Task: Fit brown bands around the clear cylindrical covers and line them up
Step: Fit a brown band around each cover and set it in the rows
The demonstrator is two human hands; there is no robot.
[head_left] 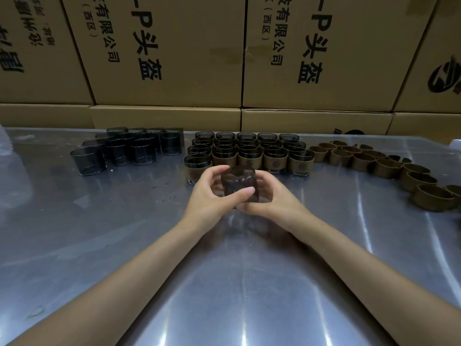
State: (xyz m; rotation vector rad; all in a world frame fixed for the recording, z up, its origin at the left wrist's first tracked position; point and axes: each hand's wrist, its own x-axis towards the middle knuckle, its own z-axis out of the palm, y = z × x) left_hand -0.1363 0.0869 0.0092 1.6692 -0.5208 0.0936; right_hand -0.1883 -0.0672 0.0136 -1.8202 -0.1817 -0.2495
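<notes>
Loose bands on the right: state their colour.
Loose bands: plain matte brown, like cardboard. Seen in the head view, the only one.

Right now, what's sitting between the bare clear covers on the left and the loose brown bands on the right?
In the head view, the banded covers, lined up in rows.

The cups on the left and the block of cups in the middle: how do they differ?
The left cups are bare, with no brown band; the middle cups each wear a brown band around the lower part. The left cups stand in a loose, uneven cluster; the middle cups stand in straight, tight rows. Both groups are dark-tinted see-through cylinders standing upright on the shiny table.
</notes>
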